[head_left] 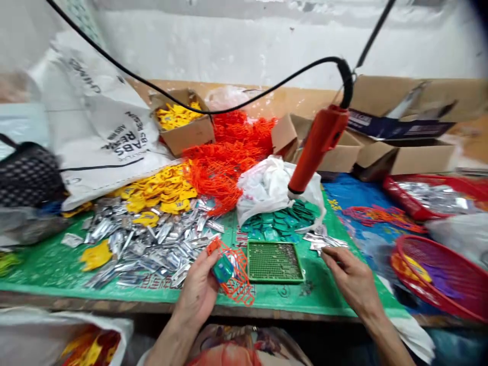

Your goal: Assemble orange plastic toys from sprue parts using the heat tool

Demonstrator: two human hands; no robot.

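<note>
A pale, scuffed wall (244, 46) is rising behind the bench (324, 300), whose green cover is stretching to a worn front edge, with blue sheeting (343, 190) lying on the right. A big white sack (102, 122) is leaning at the far left, cardboard boxes (415, 155) are standing along the back, and a heap of orange strands (229, 152) is spreading between. A red power driver (314, 152) is hanging from above, over a white plastic bag (263, 178) and teal pieces (274, 223). Silver strips (152, 249) are crowding the left side. Near the front edge, a green tray (275, 280) is sitting between the hands, green cover showing between it and the right hand (353, 282). That hand is curling, thumb and forefinger drawn together at a small silver pile (326, 241); I can't tell whether they're gripping any. The left hand (200, 284) is closing around a teal-and-orange piece (223, 268), orange loops (238, 287) dangling beside the tray.
</note>
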